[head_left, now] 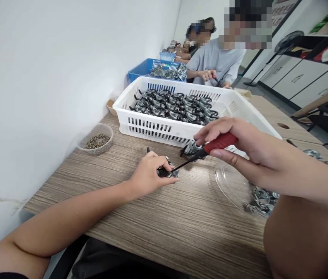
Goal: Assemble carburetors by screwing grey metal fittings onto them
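Room, left to right: plain white wall (pixel 36 77) runs along the left side of the table (pixel 152 228), which is brown wood-grain. By the wall, a clear bowl (pixel 110 143) of small screws (pixel 97 142). Behind the hands, a white crate (pixel 149 130) with rows of metal parts (pixel 172 106); blue crate (pixel 134 73) of metal pieces beyond it. Co-worker in a light shirt (pixel 214 58) sits past the white crate, more people further back. Right background: standing fan (pixel 288 42), pale cabinets (pixel 297 79).

Left hand (pixel 148 174): grip closed on a small metal piece (pixel 162 171) low over the table, mostly covered by fingers, so its own axis is unclear. Screwdriver (pixel 201 154) sits between the hands, long axis slanted: red handle up and right, dark shaft down and left, tip at the held piece. Can't tell if the tip is seated. Right hand (pixel 248 151): grip clamped round the handle, thumb underneath. Clear tray (pixel 224 186) with more metal bits (pixel 264 199) below the right wrist.
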### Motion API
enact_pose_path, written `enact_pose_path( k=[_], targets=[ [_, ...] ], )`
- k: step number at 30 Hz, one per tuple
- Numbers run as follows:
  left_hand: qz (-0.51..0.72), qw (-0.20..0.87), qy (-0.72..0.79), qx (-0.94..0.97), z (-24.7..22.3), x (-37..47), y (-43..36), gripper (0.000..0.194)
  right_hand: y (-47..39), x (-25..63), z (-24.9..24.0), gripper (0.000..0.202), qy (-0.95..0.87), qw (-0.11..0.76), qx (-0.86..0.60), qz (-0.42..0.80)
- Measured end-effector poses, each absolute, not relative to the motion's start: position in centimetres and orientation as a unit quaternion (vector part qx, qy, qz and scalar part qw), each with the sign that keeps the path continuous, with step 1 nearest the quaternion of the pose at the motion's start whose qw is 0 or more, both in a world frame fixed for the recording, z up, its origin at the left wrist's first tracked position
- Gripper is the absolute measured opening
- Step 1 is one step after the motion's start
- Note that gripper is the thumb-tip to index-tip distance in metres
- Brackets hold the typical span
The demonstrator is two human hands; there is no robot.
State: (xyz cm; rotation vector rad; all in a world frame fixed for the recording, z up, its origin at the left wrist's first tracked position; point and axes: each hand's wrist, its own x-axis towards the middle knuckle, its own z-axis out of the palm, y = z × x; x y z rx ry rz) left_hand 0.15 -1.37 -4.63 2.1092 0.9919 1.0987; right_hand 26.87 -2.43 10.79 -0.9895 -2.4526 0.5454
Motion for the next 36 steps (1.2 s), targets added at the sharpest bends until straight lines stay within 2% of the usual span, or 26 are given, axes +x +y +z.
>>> enact_pose_path(
  k=[4, 6, 19, 24, 26, 29, 33, 36],
  targets=[
    [0.413, 0.300, 0.383, 0.770, -5.0, 0.1, -1.1, 0.034, -2.0, 26.8, 10.9, 0.006, -0.898, 0.245, -0.335, 0.144],
    [0.415, 0.309, 0.382, 0.766, -5.0, 0.1, -1.0, 0.034, -2.0, 26.6, 11.0, 0.004, -0.904, 0.255, -0.327, 0.100],
    [0.432, 0.304, 0.323, 0.785, -5.3, 0.3, -1.2, 0.032, -2.3, 25.4, 9.9, 0.035, -0.872, 0.271, -0.402, -0.066],
    [0.439, 0.284, 0.306, 0.796, -5.3, 0.6, -1.6, 0.031, -3.4, 24.0, 10.2, 0.038, -0.851, 0.272, -0.436, -0.106],
    [0.442, 0.287, 0.313, 0.790, -5.3, 0.6, -1.6, 0.031, -3.8, 24.0, 10.3, 0.033, -0.853, 0.271, -0.437, -0.086],
    [0.443, 0.294, 0.322, 0.783, -5.2, 0.6, -1.5, 0.032, -4.0, 24.8, 10.4, 0.016, -0.874, 0.254, -0.413, 0.023],
    [0.435, 0.307, 0.340, 0.775, -5.1, 0.5, -1.4, 0.032, -3.9, 26.3, 10.7, 0.028, -0.886, 0.249, -0.353, 0.169],
    [0.430, 0.313, 0.359, 0.767, -5.1, 0.4, -1.4, 0.033, -3.5, 26.7, 10.9, 0.021, -0.895, 0.228, -0.336, 0.186]
  ],
)
